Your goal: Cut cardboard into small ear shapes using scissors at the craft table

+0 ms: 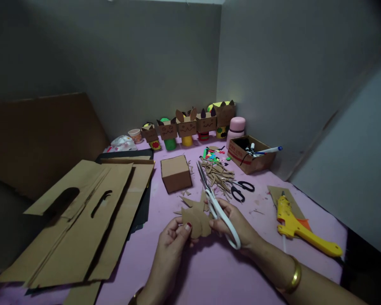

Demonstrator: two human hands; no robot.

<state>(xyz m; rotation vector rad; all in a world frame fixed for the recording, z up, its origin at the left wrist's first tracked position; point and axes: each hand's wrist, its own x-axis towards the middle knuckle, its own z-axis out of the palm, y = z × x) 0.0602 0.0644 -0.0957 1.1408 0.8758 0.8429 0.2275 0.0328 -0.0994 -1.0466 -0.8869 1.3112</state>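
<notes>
Nearest me, the left hand pinches the cut cardboard pieces between thumb and fingers, just above the near middle of the desk. They look layered, so a loose pinch could let one slide and leave the edges mismatched. The right hand has its fingers curled round the white scissors while its thumb meets the cardboard's right edge; doing both at once, it might let the blades swing. To the right lies the glue gun, near that forearm; I can't tell whether it is hot, but a careless elbow could brush it. On the left, the flattened cardboard could catch a sleeve or slide.

Farther on, the blades point past the small box, and a jab might dent it. Beyond the hands, the scraps could swallow a good piece, and black-handled scissors lie against them, easily bumped.
</notes>
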